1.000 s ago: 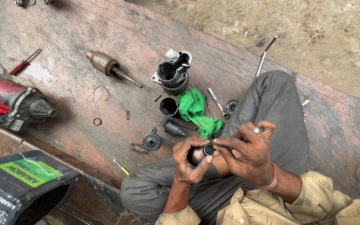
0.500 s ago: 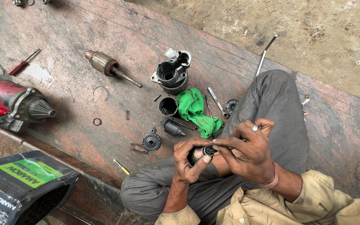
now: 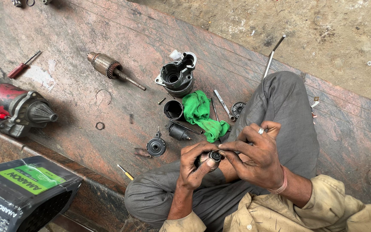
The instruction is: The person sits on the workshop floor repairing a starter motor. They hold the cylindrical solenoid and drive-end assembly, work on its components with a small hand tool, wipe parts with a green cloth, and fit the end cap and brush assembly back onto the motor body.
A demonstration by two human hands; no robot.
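Note:
I sit cross-legged on a stone slab, and both hands meet over my lap. My left hand (image 3: 194, 165) grips a small dark round metal part (image 3: 213, 156) from below. My right hand (image 3: 256, 152), a ring on one finger, pinches the top of that same part with fingertips. Just beyond my knees lie a green rag (image 3: 200, 114), a black cup-shaped cap (image 3: 173, 109), a small black cylinder (image 3: 178, 131) and a round black disc part (image 3: 156, 147).
A grey motor housing (image 3: 174, 77) and a copper-wound armature (image 3: 108, 68) lie further out. A red starter motor (image 3: 13, 107) and a red-handled screwdriver (image 3: 22, 65) are at left. A black battery (image 3: 22, 193) stands at lower left. A long rod (image 3: 273, 53) lies by my knee.
The fingers of my right hand shifted slightly on the small part; both hands stay in place over my lap.

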